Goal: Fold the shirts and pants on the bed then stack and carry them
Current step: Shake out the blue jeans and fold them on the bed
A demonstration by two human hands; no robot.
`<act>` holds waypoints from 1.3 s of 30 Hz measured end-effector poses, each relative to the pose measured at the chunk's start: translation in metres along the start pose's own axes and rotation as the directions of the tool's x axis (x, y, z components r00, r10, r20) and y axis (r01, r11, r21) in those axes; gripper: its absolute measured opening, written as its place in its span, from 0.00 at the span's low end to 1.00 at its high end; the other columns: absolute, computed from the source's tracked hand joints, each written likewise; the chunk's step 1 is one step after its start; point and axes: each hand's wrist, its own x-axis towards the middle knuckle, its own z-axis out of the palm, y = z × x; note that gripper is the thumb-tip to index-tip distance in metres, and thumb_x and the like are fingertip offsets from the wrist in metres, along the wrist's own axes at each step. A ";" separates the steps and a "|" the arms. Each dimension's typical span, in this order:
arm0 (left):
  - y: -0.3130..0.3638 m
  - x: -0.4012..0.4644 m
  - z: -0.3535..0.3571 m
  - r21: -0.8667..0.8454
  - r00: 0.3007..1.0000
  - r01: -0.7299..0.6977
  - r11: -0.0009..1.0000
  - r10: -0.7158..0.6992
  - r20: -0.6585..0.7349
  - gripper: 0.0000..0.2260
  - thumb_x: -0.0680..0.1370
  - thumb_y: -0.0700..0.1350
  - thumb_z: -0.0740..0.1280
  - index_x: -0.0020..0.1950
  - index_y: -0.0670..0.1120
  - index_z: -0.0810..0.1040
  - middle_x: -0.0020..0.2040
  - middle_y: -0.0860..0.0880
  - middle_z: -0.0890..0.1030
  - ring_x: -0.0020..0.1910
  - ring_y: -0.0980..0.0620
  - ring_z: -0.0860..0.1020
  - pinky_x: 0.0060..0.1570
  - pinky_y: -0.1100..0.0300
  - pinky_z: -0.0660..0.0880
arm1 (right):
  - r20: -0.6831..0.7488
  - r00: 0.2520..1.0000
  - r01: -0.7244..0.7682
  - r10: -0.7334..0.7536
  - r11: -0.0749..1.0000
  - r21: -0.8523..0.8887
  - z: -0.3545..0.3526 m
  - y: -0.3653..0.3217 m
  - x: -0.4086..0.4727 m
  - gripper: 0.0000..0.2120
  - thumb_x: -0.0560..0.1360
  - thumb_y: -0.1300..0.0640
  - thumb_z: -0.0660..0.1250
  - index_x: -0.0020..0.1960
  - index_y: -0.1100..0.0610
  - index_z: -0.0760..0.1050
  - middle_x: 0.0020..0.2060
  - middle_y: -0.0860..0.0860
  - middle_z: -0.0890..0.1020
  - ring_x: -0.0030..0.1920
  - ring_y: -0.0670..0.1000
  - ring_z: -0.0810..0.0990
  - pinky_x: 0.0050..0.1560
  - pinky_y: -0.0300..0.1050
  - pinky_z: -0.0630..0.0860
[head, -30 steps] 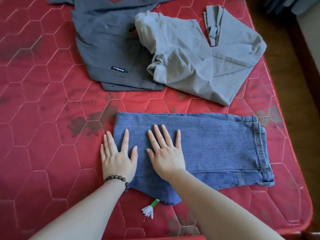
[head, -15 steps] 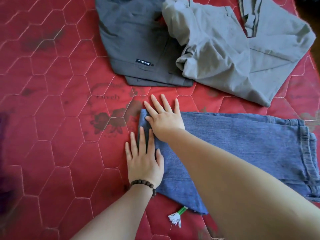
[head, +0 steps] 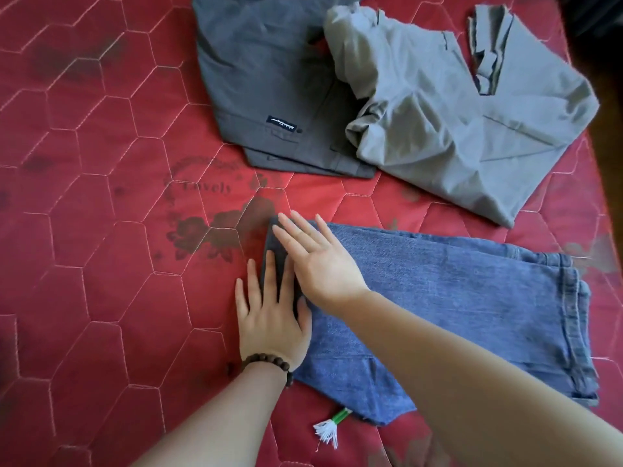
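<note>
Denim jeans [head: 455,298] lie folded on the red quilted bed [head: 101,230], both flat hands pressing their left edge with straight fingers gripping nothing, left hand [head: 269,318] nearer, right hand [head: 317,261] beyond, near dark grey trousers [head: 269,79].

Bare red mattress [head: 101,264] leftward; dark grey trousers [head: 269,79], light grey garment [head: 472,129] beyond.

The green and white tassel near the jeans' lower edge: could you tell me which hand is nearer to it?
Left. The left hand lies just up-left of the tassel; the right hand presses the jeans farther up.
</note>
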 end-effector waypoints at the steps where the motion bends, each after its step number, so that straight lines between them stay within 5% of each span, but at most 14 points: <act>1: 0.000 0.000 0.001 -0.011 1.000 -0.002 1.000 0.002 -0.008 0.28 0.76 0.54 0.53 0.76 0.49 0.62 0.77 0.46 0.58 0.76 0.41 0.55 0.72 0.41 0.54 | -0.021 1.000 -0.003 0.002 0.999 -0.037 0.001 0.005 -0.021 0.25 0.78 0.58 0.53 0.74 0.57 0.64 0.75 0.53 0.64 0.76 0.54 0.58 0.76 0.56 0.50; 6: -0.001 0.000 0.002 -0.015 1.000 -0.012 1.000 0.011 -0.018 0.30 0.75 0.54 0.54 0.78 0.51 0.56 0.78 0.47 0.55 0.76 0.40 0.55 0.73 0.41 0.53 | 0.110 0.977 -0.145 0.184 0.945 -0.294 -0.005 0.078 -0.135 0.28 0.80 0.38 0.47 0.78 0.44 0.52 0.77 0.48 0.56 0.77 0.51 0.54 0.75 0.62 0.48; 10: 0.001 -0.001 -0.002 -0.009 1.000 -0.013 1.000 0.013 -0.001 0.29 0.76 0.54 0.52 0.77 0.50 0.58 0.78 0.46 0.56 0.76 0.40 0.55 0.72 0.40 0.52 | 0.061 0.831 -0.499 0.553 0.789 -0.360 -0.033 0.123 -0.198 0.28 0.79 0.38 0.42 0.78 0.43 0.45 0.77 0.46 0.51 0.77 0.51 0.47 0.74 0.64 0.45; 14: 0.009 -0.001 -0.009 0.045 0.999 -0.048 0.998 0.048 0.012 0.29 0.76 0.50 0.56 0.76 0.43 0.60 0.76 0.40 0.59 0.76 0.39 0.55 0.71 0.37 0.47 | 0.093 0.787 -0.564 0.610 0.772 -0.293 -0.050 0.129 -0.237 0.28 0.80 0.40 0.46 0.77 0.42 0.39 0.78 0.48 0.44 0.76 0.48 0.38 0.75 0.60 0.40; 17: 0.031 -0.001 -0.016 0.069 0.973 -0.230 0.971 0.228 0.032 0.29 0.72 0.41 0.68 0.72 0.37 0.67 0.74 0.37 0.64 0.74 0.40 0.61 0.71 0.36 0.54 | -0.063 0.719 -0.694 0.692 0.709 -0.122 -0.072 0.129 -0.258 0.30 0.78 0.52 0.63 0.77 0.53 0.57 0.77 0.56 0.56 0.77 0.56 0.52 0.76 0.57 0.51; 20: 0.072 -0.010 -0.023 0.015 0.897 -0.426 0.905 0.420 0.141 0.27 0.76 0.50 0.54 0.74 0.41 0.65 0.75 0.39 0.62 0.74 0.42 0.61 0.71 0.41 0.59 | -0.141 0.477 -0.859 0.868 0.494 0.137 -0.089 0.137 -0.273 0.27 0.76 0.57 0.66 0.73 0.59 0.64 0.67 0.59 0.70 0.65 0.61 0.68 0.63 0.56 0.68; 22: 0.100 -0.016 -0.021 -0.014 0.857 -0.479 0.877 0.472 0.207 0.28 0.78 0.53 0.52 0.76 0.44 0.60 0.77 0.41 0.56 0.76 0.44 0.56 0.72 0.43 0.56 | -0.091 0.387 -0.890 0.918 0.398 0.223 -0.094 0.146 -0.275 0.22 0.77 0.56 0.65 0.70 0.58 0.66 0.59 0.57 0.74 0.59 0.59 0.72 0.55 0.54 0.71; 25: 0.128 -0.020 -0.014 -0.026 0.853 -0.478 0.878 0.471 0.224 0.30 0.78 0.54 0.61 0.77 0.45 0.56 0.77 0.42 0.49 0.77 0.45 0.49 0.73 0.41 0.52 | -0.068 0.347 -0.898 0.935 0.352 0.264 -0.095 0.157 -0.273 0.14 0.77 0.52 0.65 0.59 0.56 0.69 0.52 0.52 0.75 0.48 0.54 0.73 0.42 0.47 0.68; 27: 0.136 -0.022 -0.011 0.019 0.847 -0.497 0.867 0.480 0.228 0.32 0.78 0.59 0.56 0.78 0.47 0.51 0.77 0.43 0.46 0.77 0.46 0.45 0.74 0.41 0.48 | -0.058 0.320 -0.902 0.946 0.322 0.289 -0.093 0.161 -0.270 0.13 0.77 0.49 0.65 0.54 0.56 0.67 0.47 0.48 0.72 0.43 0.52 0.70 0.39 0.46 0.65; 34: 0.140 -0.032 -0.008 0.092 0.744 -0.655 0.750 0.617 0.257 0.35 0.75 0.65 0.51 0.77 0.47 0.57 0.77 0.40 0.55 0.76 0.43 0.54 0.70 0.38 0.55 | 0.062 0.249 -0.860 0.966 0.192 0.472 -0.091 0.168 -0.270 0.19 0.80 0.47 0.59 0.35 0.55 0.63 0.31 0.52 0.72 0.38 0.57 0.71 0.33 0.48 0.63; 39: 0.142 -0.032 -0.013 0.079 0.742 -0.651 0.755 0.612 0.273 0.31 0.75 0.59 0.52 0.76 0.46 0.61 0.77 0.40 0.57 0.76 0.43 0.57 0.70 0.38 0.55 | 0.048 0.254 -0.842 0.966 0.197 0.503 -0.090 0.160 -0.277 0.19 0.81 0.49 0.57 0.34 0.55 0.62 0.35 0.54 0.73 0.46 0.57 0.71 0.39 0.48 0.63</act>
